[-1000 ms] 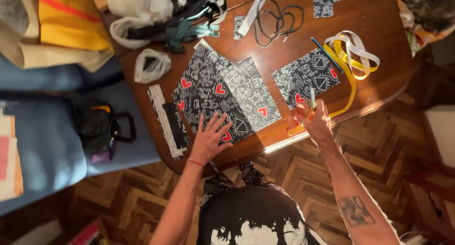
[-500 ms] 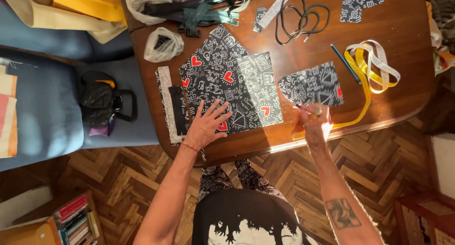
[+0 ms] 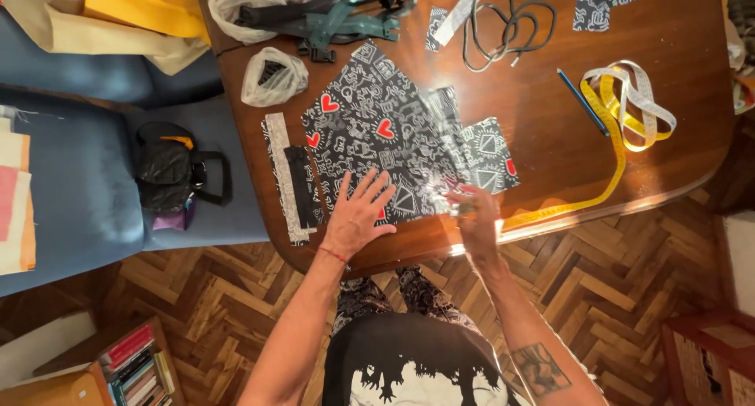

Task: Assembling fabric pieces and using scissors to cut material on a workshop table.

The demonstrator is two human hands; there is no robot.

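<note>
Left hand [image 3: 358, 217] flat, fingers spread, pressing black patterned fabric [image 3: 377, 139] with red hearts down near front edge of table [image 3: 550, 123]. Right hand [image 3: 476, 217] blurred at fabric's right side, near smaller matching piece [image 3: 487, 150]; grip cannot be told, maybe small tool. Judged step: holding cloth steady for marking or cutting. Next move calls for steady left press, careful right-hand guidance. Yellow tape measure [image 3: 613, 139] and blue pencil [image 3: 582, 101] toward right edge, black cord [image 3: 503, 25] at far edge.
</note>
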